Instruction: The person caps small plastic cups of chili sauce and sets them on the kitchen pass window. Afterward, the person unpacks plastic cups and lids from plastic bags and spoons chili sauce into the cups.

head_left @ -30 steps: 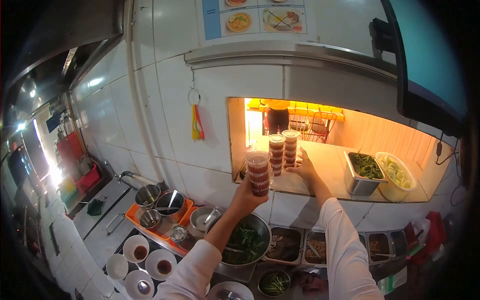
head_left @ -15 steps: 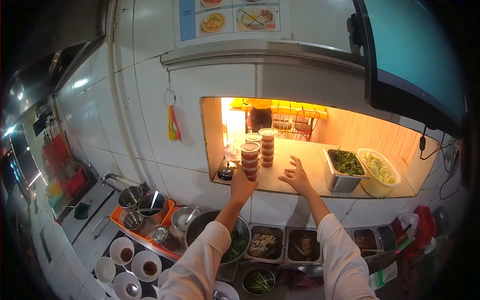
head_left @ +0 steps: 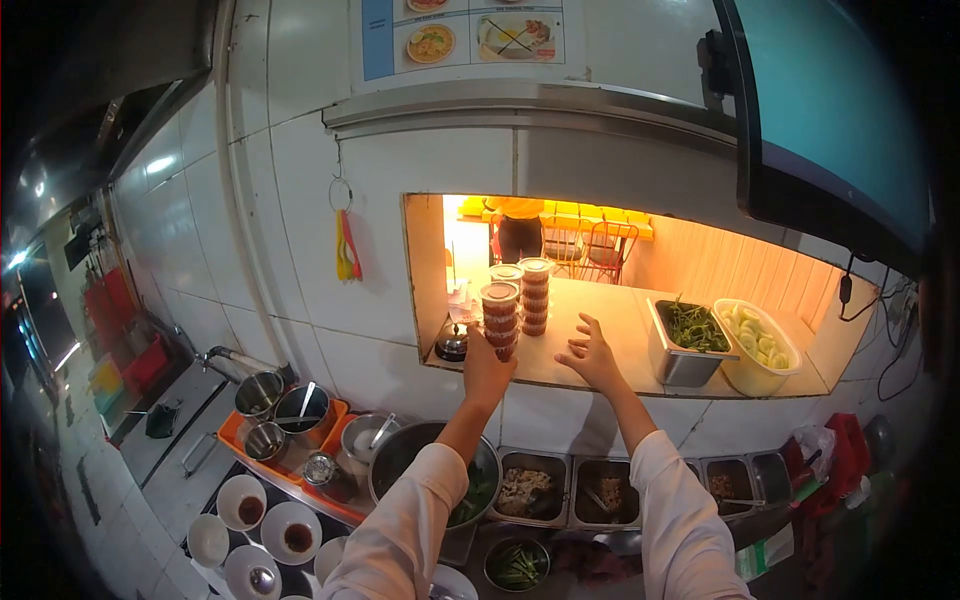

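Observation:
My left hand is closed around the lower part of a stack of lidded sauce cups at the near edge of the pass-through counter. The cups are clear plastic with dark red contents. Just behind stand more cup stacks, upright and close together. To the right, my right hand is held over the counter's front edge, fingers apart and nothing in them. A metal call bell sits to the left of the gripped stack. My left palm and some fingertips are hidden.
A steel container of greens and a yellow tub of sliced vegetables stand right on the counter. Below are a large pot, a food pan and white bowls. A monitor hangs upper right. Beyond the opening is a person.

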Available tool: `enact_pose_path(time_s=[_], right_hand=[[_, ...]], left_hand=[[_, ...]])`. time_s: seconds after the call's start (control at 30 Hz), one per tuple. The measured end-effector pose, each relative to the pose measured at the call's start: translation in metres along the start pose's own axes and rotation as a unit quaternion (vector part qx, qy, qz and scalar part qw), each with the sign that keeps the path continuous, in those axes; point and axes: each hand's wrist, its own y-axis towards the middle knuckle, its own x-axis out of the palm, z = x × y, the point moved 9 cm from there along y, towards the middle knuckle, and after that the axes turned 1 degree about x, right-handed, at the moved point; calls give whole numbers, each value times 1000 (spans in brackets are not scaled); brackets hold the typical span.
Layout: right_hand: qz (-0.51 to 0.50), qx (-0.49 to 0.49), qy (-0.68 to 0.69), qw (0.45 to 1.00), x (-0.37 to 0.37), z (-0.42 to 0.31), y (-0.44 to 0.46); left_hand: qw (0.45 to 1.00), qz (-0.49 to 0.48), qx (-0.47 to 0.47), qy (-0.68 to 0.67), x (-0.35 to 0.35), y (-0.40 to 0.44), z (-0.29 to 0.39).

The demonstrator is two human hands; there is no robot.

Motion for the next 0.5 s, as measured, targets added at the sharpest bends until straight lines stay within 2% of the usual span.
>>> enact_pose_path(time_s=[0.2, 0.27, 0.33, 0.4, 0.43, 0.47, 0.5], right_hand=[[38, 6, -50, 998, -9, -5, -25], [130, 8, -49, 990, -19, -9, -47], [190, 21, -19, 981, -26, -65, -96], [266, -76, 81, 958, -26, -101, -147], [252, -87, 126, 955, -16, -139, -182], [239, -98, 171, 951, -8, -177, -218], [218, -113, 205, 947, 3, -205, -252]], left_hand=[[998, -22, 26, 49, -19, -29, 12], [993, 34, 102, 41, -39, -52, 26], [995, 27, 96, 0, -75, -84, 70], [977, 114, 175, -33, -117, -133, 130], [983, 86, 113, -117, -143, -157, 167], [977, 96, 140, -129, -154, -185, 186], [975, 54, 162, -145, -156, -218, 200]])
